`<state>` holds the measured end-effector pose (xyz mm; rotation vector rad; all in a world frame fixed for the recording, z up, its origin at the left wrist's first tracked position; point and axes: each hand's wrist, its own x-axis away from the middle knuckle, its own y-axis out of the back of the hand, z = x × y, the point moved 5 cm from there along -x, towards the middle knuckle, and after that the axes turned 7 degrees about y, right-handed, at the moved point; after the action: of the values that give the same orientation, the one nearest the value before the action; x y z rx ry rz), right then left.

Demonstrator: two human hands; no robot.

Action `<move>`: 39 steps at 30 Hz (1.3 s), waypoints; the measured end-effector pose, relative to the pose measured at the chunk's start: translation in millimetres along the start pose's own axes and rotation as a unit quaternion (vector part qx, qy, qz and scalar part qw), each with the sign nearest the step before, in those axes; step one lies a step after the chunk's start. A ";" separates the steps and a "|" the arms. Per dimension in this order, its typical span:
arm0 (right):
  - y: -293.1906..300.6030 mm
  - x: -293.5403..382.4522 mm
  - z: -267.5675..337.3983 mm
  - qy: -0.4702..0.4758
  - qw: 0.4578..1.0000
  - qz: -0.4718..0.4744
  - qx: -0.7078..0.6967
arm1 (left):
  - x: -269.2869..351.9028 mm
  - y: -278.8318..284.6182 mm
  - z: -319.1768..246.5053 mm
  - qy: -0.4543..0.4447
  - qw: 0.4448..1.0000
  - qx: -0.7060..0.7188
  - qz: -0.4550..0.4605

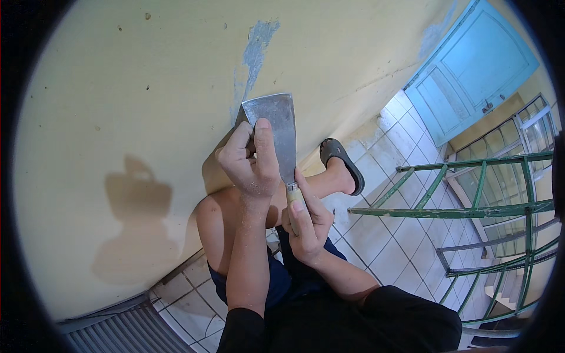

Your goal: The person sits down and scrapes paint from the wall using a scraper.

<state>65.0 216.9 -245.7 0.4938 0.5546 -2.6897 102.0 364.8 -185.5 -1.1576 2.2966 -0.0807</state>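
A putty knife (284, 132) with a wide metal blade and a pale handle is held up before me, its blade edge pointing at the wall. My right hand (309, 225) is closed around the handle. The thumb of my left hand (254, 161) lies on the face of the blade, its other fingers curled behind the left edge. Pale dust clings to my left hand and wrist. Just beyond the blade, the cream painted wall (190, 79) carries a bare bluish-grey patch (259, 46). Whether the blade touches the wall cannot be told.
A green metal ladder-like frame (450, 212) extends in from the right over the white tiled floor (397, 256). Behind it lean glazed metal frames (490, 176). A light-blue door (472, 66) stands at upper right. Corrugated grey metal (128, 328) borders the wall at lower left.
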 end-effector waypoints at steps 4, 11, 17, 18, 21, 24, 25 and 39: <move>-1.6 -2.6 3.4 0.011 1.000 0.011 -0.003 | 0.0 -0.9 -2.7 -0.003 1.000 0.008 -0.005; -8.7 -13.8 18.3 0.025 0.999 0.005 0.024 | -4.1 -9.6 -21.8 -0.002 1.000 -0.015 -0.002; -5.9 -7.2 14.4 0.013 1.000 0.012 0.013 | -1.5 2.3 -16.2 0.000 0.998 -0.048 0.036; -5.8 -4.9 12.7 0.007 1.000 0.012 0.009 | -2.0 3.8 -10.6 0.000 0.998 -0.049 0.035; -5.0 -0.8 7.0 -0.007 1.000 0.007 -0.001 | -3.9 7.5 -4.2 -0.034 0.999 -0.041 0.003; -6.2 -2.4 10.0 0.009 1.000 0.007 0.008 | -3.6 4.1 -7.7 -0.026 0.999 -0.033 0.004; -7.1 -3.9 10.6 0.008 1.000 0.008 0.009 | -3.6 3.0 -8.0 -0.016 1.000 -0.024 0.003; -2.5 -2.7 8.4 0.006 1.000 0.024 -0.020 | -0.1 7.1 -10.6 -0.001 0.999 -0.043 0.028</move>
<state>64.2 216.1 -236.6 0.5055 0.5907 -2.6275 91.6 367.3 -178.6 -1.1350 2.3491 0.0405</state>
